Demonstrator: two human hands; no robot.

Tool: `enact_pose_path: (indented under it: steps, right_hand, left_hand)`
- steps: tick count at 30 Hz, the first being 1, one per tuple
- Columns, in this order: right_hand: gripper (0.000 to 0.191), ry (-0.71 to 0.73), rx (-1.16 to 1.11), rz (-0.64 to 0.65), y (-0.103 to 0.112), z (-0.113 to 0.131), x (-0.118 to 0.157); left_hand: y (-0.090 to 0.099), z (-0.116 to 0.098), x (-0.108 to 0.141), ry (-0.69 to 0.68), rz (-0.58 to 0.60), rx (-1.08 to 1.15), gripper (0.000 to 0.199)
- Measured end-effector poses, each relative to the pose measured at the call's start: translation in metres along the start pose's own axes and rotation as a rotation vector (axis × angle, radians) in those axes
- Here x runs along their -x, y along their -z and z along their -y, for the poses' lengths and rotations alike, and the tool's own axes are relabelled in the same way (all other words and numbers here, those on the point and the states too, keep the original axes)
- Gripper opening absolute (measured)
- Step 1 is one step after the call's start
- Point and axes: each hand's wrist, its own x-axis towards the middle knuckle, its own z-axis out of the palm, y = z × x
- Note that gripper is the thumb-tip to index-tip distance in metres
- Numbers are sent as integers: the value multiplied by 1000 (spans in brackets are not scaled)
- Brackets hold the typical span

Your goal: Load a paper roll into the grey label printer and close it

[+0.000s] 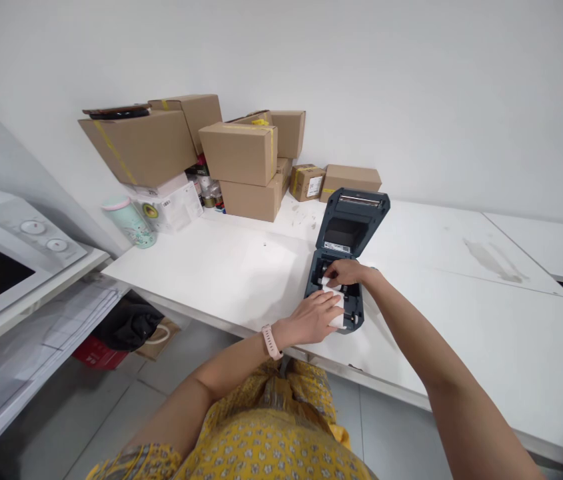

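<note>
A dark blue-grey label printer (pixel 360 310) stands on the white table with its lid (pixel 378 205) raised. Inside it sits a white paper roll (pixel 331 282), and a white strip of paper (pixel 337 321) runs from it toward the printer's front edge. My left hand (pixel 314 317), with a pink band at the wrist, lies on this strip, fingers stretched out flat. Reaching in from the right, my right hand (pixel 347 272) has its fingers bent and closed on the roll at its far side. Its fingertips are partly hidden in the printer's cavity.
Cardboard boxes (pixel 238 155) are stacked along the wall on the white table (pixel 201 267). A mint-green tumbler (pixel 134 223) stands by a white box (pixel 176 208) at the left. A microwave (pixel 21 247) sits on a separate shelf unit. The table's front edge runs close to my body.
</note>
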Motion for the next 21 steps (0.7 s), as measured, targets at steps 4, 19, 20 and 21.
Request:
enact_pose_path:
  steps: [4, 19, 20, 21]
  right_hand:
    - [38, -13, -4, -17, 0, 3, -1]
    - [42, -55, -358, -1630, 81, 2, 70]
    - [46, -81, -414, -1628, 90, -5, 66]
    - [50, -90, -512, -1560, 96, -11, 60]
  left_hand:
    - [-7, -5, 1, -22, -28, -58, 34]
    - [-19, -9, 14, 18, -191, 62, 33]
    - [-19, -10, 16, 23, -218, 87, 31]
    - [-19, -10, 17, 24, -247, 108, 30]
